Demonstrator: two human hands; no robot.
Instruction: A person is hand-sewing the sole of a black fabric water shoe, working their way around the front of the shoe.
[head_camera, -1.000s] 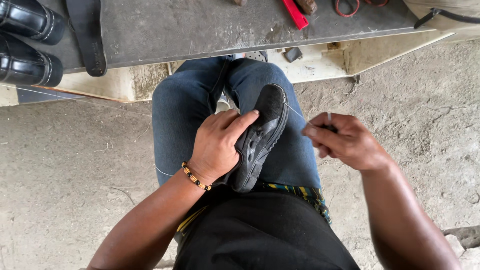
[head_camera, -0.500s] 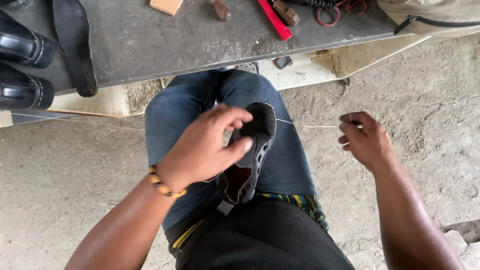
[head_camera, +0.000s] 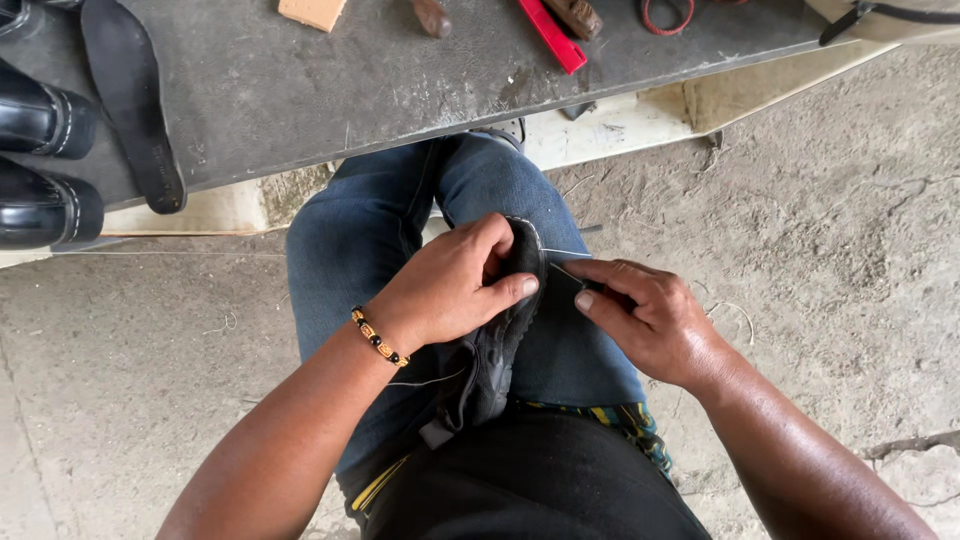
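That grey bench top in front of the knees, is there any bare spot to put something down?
Yes: the grey bench top is bare across its middle, between the loose black insole and the red tool. The left end is crowded by black shoes; the far edge holds a tan block and tools.

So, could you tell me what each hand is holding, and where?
Left hand grips the black shoe by its upper edge; right hand pinches something thin beside it.
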